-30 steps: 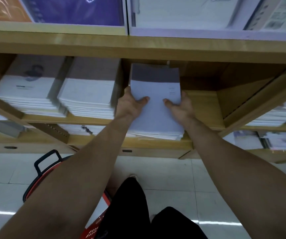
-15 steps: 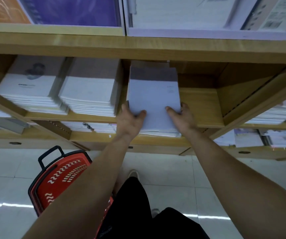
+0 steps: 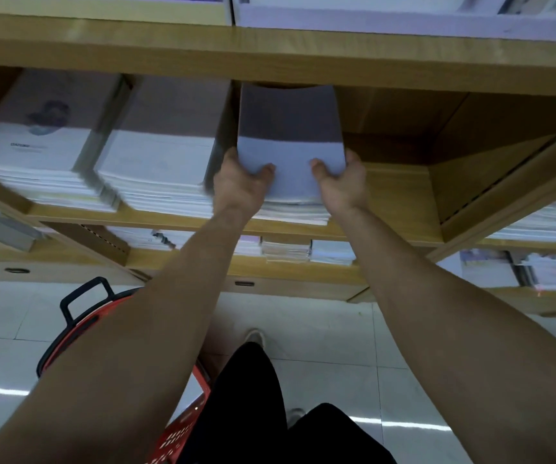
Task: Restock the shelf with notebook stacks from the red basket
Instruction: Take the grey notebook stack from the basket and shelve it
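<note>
A pale blue-grey notebook stack (image 3: 290, 152) lies on the wooden shelf (image 3: 393, 209), its far end under the board above. My left hand (image 3: 240, 185) grips its near left corner, thumb on the top cover. My right hand (image 3: 340, 185) grips the near right corner the same way. The red basket (image 3: 79, 326) with a black handle stands on the floor at the lower left, mostly hidden behind my left forearm.
Two white notebook stacks (image 3: 156, 172) fill the shelf left of the held stack. Bare shelf board lies to its right, up to a slanted wooden divider (image 3: 504, 192). Lower shelves hold more stacks (image 3: 286, 251). My legs and shoes stand over the tiled floor.
Both hands have pushed the stack further back into the shelf, so more of it sits under the upper board. The view has tilted, and my left arm now covers more of the basket.
</note>
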Demonstrator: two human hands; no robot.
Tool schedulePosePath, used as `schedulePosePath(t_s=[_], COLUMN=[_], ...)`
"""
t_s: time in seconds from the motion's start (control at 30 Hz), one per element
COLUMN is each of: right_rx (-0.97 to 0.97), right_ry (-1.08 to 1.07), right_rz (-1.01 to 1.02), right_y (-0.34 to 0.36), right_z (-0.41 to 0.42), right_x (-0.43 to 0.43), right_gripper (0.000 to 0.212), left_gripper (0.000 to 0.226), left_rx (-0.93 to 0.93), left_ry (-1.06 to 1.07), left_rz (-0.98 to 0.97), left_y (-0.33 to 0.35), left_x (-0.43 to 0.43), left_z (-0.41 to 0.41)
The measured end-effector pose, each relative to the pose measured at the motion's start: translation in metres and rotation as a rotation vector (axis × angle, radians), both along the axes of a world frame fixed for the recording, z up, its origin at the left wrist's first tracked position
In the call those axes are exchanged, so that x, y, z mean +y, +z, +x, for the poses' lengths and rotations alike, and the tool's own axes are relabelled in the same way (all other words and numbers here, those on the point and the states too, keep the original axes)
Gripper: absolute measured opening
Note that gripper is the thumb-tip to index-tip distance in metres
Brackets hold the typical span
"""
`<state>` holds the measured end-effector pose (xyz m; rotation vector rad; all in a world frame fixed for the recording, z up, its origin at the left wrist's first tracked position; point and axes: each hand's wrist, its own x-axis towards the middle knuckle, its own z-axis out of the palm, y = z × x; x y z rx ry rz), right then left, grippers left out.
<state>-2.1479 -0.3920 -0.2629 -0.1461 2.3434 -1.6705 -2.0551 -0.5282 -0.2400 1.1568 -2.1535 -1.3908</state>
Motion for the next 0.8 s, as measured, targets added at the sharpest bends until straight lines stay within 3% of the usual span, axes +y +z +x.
schedulePosePath(t_s=[0.53, 0.67, 0.8], right_rx=[-0.002, -0.021, 0.077], right_ry=[0.012, 0.093, 0.115], right_rz=[0.141, 0.113, 0.135], right_y=[-0.017, -0.011, -0.014], right_z=[-0.023, -0.012, 0.010], right_x=[-0.012, 0.007, 0.015], right_gripper=[0.052, 0.041, 0.051], left_gripper=[0.042, 0.048, 0.050], left_rx=[-0.101, -0.026, 0.052], left_ry=[-0.068, -0.055, -0.039], left_rz=[-0.162, -0.028, 0.050], left_y=[-0.014, -0.014, -0.025], left_x=[-0.021, -0.018, -0.013], left_z=[-0.025, -0.018, -0.012])
